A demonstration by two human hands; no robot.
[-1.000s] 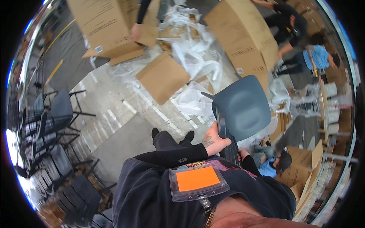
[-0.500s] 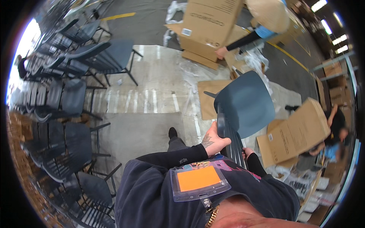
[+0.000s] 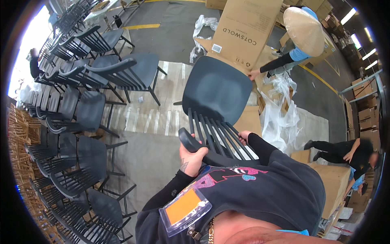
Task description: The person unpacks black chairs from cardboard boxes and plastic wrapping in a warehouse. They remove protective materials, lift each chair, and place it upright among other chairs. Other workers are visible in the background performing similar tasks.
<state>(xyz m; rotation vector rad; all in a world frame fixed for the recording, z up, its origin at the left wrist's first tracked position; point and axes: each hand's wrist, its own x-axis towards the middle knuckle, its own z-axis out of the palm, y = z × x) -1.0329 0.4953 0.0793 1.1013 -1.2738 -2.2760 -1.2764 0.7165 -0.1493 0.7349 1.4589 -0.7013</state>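
A dark blue-grey spindle-back chair (image 3: 219,87) is held up in front of my chest, its seat away from me and its backrest close to my shirt. My left hand (image 3: 192,157) is wrapped round the end of the curved top rail. On the other side, my right hand (image 3: 244,137) grips the outer spindle, its fingers partly hidden. One leg pokes out left of the seat; the others are out of sight beneath it.
Rows of matching chairs (image 3: 142,73) line the left. Ahead, a co-worker in a conical hat (image 3: 304,30) touches a tall cardboard carton (image 3: 243,30). Crumpled plastic wrap (image 3: 278,122) lies on the right. Another person (image 3: 353,152) stands at far right near a carton (image 3: 331,179).
The chair has swung leftward from my right side to ahead of me, both hands staying on it. My body and the view have turned. The carton at right now sits lower in view.
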